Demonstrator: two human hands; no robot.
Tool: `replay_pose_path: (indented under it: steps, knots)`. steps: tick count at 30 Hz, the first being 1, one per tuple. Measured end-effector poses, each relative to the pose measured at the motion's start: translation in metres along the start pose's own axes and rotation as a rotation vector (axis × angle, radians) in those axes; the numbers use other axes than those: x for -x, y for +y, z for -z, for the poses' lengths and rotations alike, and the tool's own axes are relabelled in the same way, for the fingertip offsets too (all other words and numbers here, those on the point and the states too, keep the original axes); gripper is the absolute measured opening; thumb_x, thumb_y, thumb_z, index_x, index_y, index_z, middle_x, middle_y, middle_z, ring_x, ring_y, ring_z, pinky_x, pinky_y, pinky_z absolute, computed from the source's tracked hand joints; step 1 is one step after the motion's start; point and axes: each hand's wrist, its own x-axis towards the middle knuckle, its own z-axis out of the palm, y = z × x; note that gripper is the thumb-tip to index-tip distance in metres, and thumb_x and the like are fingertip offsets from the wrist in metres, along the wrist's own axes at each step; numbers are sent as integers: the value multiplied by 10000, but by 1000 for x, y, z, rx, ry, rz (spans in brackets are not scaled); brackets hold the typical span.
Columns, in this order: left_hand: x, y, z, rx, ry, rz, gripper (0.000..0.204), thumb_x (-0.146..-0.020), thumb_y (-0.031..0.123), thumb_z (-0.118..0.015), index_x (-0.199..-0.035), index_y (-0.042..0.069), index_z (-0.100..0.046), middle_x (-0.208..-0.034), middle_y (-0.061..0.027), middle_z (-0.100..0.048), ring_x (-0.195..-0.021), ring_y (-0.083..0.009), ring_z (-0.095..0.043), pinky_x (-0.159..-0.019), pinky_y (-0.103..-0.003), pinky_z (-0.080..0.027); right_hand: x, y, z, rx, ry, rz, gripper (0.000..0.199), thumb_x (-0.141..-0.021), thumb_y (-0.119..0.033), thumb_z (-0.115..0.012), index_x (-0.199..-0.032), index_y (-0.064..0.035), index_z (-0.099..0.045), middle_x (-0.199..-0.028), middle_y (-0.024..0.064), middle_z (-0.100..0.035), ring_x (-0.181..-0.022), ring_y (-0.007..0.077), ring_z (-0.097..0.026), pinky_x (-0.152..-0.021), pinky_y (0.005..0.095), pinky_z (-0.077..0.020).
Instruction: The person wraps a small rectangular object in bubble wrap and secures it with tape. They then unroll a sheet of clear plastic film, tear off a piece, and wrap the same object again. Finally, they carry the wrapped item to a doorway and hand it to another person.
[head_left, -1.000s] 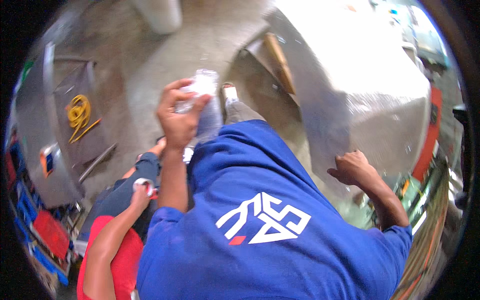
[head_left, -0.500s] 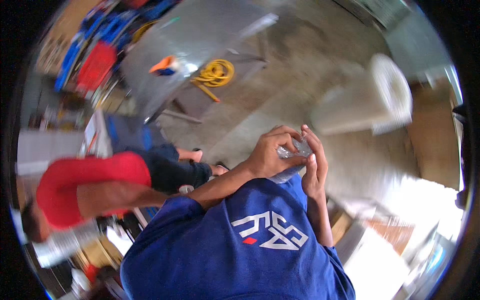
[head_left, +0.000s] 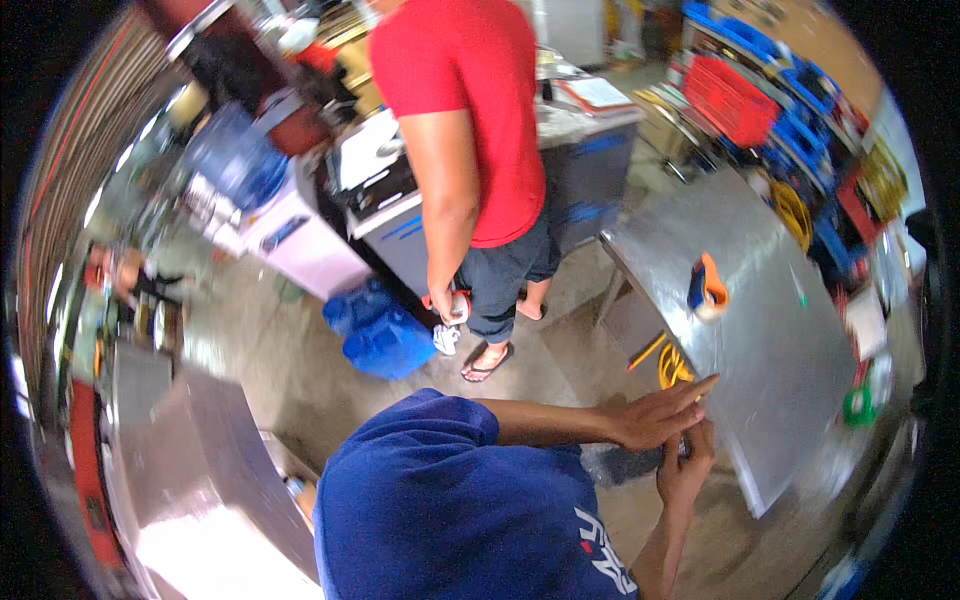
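**A:** What are your hands doing?

**B:** Both meet at 4 o'clock, by the edge of the shiny grey metal desk (head_left: 780, 330). My right hand (head_left: 685, 468) curls up and pinches a small dark thing (head_left: 684, 447). My left hand (head_left: 655, 415) lies over it with long, straight fingers held together. I can't tell if it grips.

**A:** Which step is that?

**B:** I think I'm working the little thing with both hands. Next I'd need a firm pinch and a slow turn.

**A:** What changed?

**B:** Half a second ago my hands held a clear bottle near the middle. The person in the red shirt (head_left: 470, 110) was at 9 o'clock and is now at 12.
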Motion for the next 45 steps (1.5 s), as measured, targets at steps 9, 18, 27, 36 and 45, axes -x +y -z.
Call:
replay_pose_path:
  steps: [9,18,27,36,45]
  knots:
    - [-165,13,-36,-19,320,89,814,-1063,539,-330,-1621,84,49,-1658,-280,36,-1537,-459,21,-1238,-549,-61,-158,105,142,39,-352,353,407,-1028,-323,-552,-1197,35,-646,-1240,241,-649,-1105,419,-638,-935,461,-507]
    - [-250,41,-113,-359,438,78,1004,-964,594,-545,-1615,37,-22,-1663,-267,30,-1540,-436,-32,-1230,-518,-134,-183,195,228,-397,-542,221,522,-1025,-437,-551,-1144,52,-687,-1155,215,-708,-1063,283,-678,-885,395,-526]
    - [-214,84,-322,-268,628,375,969,-936,541,-636,-1591,-5,-175,-1613,-265,-248,-1504,-380,-238,-1241,-454,-158,-123,302,321,-841,-561,-231,430,-1051,-336,-566,-1173,47,-719,-1024,117,-736,-919,169,-666,-841,318,-534]
    - [-212,109,-475,178,1051,469,911,-900,309,-674,-1608,22,-178,-1583,-269,-347,-1470,-347,-348,-1204,-405,-260,-77,335,332,-574,-1308,-78,596,-1073,-490,-442,-1292,22,-656,-1180,111,-705,-1089,180,-627,-989,321,-476]
    - [-224,116,-613,15,1283,317,772,-973,479,-510,-1536,-28,-365,-1578,-233,-381,-1405,-302,-437,-1152,-405,-362,-28,344,426,-492,-1587,358,569,-885,-410,-777,-1278,-34,-611,-1286,105,-621,-1221,234,-574,-1049,388,-463]
